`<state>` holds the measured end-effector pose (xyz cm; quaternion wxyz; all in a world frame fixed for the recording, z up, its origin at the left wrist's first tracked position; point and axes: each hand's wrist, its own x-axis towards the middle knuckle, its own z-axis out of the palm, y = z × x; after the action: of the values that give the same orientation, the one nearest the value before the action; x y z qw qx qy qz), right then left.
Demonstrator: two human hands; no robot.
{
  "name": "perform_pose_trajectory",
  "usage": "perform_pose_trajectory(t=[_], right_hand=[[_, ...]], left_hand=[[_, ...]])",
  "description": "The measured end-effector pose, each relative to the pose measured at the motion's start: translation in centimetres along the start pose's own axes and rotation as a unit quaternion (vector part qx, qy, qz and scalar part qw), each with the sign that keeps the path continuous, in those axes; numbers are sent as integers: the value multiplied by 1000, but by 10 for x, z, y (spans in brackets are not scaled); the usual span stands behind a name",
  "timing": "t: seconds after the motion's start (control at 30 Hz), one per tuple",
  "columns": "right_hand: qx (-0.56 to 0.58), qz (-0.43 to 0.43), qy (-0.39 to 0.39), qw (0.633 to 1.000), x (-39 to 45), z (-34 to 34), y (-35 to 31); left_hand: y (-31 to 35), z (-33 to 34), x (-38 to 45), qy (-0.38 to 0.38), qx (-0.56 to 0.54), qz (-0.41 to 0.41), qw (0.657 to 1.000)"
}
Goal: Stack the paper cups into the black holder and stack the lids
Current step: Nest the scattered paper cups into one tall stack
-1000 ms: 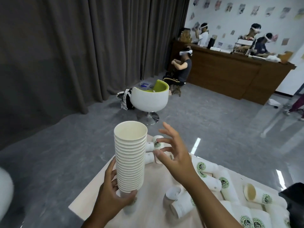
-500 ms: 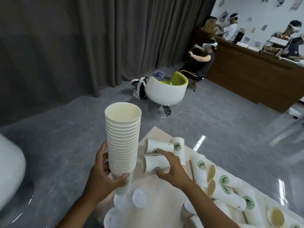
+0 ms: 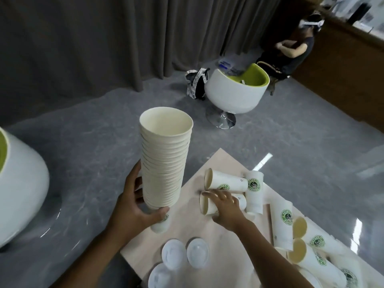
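Table [image 3: 187, 231]: loose cups lie near its far corner. Cup stack [image 3: 165, 161], held upright off the left edge, gripped at its base by left hand [image 3: 135, 213]. Right hand [image 3: 225, 206] clasps a lying cup [image 3: 209, 204]; lift, turn upright, then nest squarely.

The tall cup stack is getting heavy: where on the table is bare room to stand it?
Bare wood lies between the white plastic lids and the right hand. Further right is crowded with lying logo paper cups.

Left hand [image 3: 135, 206] grips upright; right hand [image 3: 225, 206] reaches forward, fingers apparently curled downward.
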<state>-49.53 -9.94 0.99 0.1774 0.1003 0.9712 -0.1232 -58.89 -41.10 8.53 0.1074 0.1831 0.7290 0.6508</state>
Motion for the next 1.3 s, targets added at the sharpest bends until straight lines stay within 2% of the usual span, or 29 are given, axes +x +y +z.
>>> perform_pose_trajectory(t=[0.1, 0.27, 0.37, 0.47, 0.6, 0.73, 0.93, 1.3], right_hand=[[-50, -2, -1, 999, 7, 5, 1], [-58, 13, -4, 998, 8, 10, 2], [-14, 22, 17, 1000, -1, 13, 7], [90, 29, 69, 993, -20, 6, 10], [208, 19, 196, 958, -61, -26, 8], [244, 28, 307, 919, -106, -74, 10], [281, 42, 426, 859, -179, -145, 16], [294, 8, 553, 779, -289, -214, 39]], left_hand=[[-3, -5, 7, 0, -20, -8, 1000], [-6, -6, 12, -12, -23, -3, 1000], [-5, 1, 12, -24, -26, -3, 999], [-5, 12, 12, -41, -36, 5, 998], [1, 35, 14, -86, -33, 27, 995], [18, 67, 15, -133, -33, 44, 990], [57, 126, 0, -186, -18, 102, 977], [89, 197, -63, -247, -11, 102, 964]])
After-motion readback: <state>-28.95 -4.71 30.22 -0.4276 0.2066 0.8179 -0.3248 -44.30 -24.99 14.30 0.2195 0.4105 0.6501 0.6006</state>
